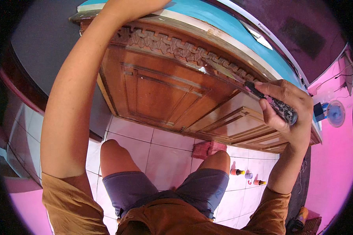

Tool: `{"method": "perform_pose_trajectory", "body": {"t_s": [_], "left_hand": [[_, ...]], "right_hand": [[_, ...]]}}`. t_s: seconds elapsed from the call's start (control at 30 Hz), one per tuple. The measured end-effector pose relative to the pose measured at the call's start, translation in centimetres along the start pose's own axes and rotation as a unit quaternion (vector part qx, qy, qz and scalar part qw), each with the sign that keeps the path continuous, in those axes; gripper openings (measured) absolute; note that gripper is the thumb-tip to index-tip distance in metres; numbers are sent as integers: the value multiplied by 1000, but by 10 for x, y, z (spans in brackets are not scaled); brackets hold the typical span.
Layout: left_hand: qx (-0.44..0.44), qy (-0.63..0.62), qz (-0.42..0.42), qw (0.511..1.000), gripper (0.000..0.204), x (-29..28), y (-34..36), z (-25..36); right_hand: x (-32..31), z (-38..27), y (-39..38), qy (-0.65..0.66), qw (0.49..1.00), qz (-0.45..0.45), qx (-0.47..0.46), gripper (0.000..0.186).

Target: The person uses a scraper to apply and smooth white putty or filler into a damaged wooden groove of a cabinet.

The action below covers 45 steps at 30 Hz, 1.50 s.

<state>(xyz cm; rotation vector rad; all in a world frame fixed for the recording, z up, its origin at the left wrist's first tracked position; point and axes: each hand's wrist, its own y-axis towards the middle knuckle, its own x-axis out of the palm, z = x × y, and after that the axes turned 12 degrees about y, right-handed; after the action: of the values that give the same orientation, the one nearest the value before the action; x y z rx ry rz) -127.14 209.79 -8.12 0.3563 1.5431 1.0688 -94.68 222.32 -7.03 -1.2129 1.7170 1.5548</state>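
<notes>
My right hand (286, 102) holds a flat-bladed scraper by its worn, speckled black handle (278, 107). Its thin blade (229, 73) reaches up-left to the carved band (164, 45) along a brown wooden cabinet (157, 94), where a small pale patch of bare or flaked surface shows below the carving. My left hand (141, 7) rests at the cabinet's upper edge, at the top of the view; its fingers are mostly out of sight. Just behind that edge lies a blue top surface (223, 23) with a pale front strip.
A large screen (302, 39) stands behind the blue top. Red bricks (201, 150) sit under the cabinet. Small yellow-capped bottles (237, 172) and a cup (248, 176) lie or stand on the tiled floor. A clear round container (335, 113) and cables are at the right, by the pink wall.
</notes>
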Motion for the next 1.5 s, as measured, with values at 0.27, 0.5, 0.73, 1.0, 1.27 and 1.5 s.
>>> {"method": "perform_pose_trajectory", "body": {"t_s": [0.27,0.5,0.73,1.0,1.27,1.5], "left_hand": [[21,-4,-7,1000,60,-3,4,0],[15,-25,21,999,60,4,2,-6],[12,-12,2,1000,61,1,2,-6],[16,-8,-21,1000,60,2,4,-7],[20,-9,-41,999,61,0,4,-6],[25,-3,-22,999,61,2,3,-7]], "right_hand": [[-10,0,10,-4,1000,-6,-17,29],[-4,3,15,9,999,-20,-24,28],[-3,0,20,-7,999,-25,-35,27],[0,-8,24,-32,999,-8,-33,27],[-5,-8,24,-37,999,-21,-34,28],[-1,-5,24,-25,999,-15,-32,27]]}}
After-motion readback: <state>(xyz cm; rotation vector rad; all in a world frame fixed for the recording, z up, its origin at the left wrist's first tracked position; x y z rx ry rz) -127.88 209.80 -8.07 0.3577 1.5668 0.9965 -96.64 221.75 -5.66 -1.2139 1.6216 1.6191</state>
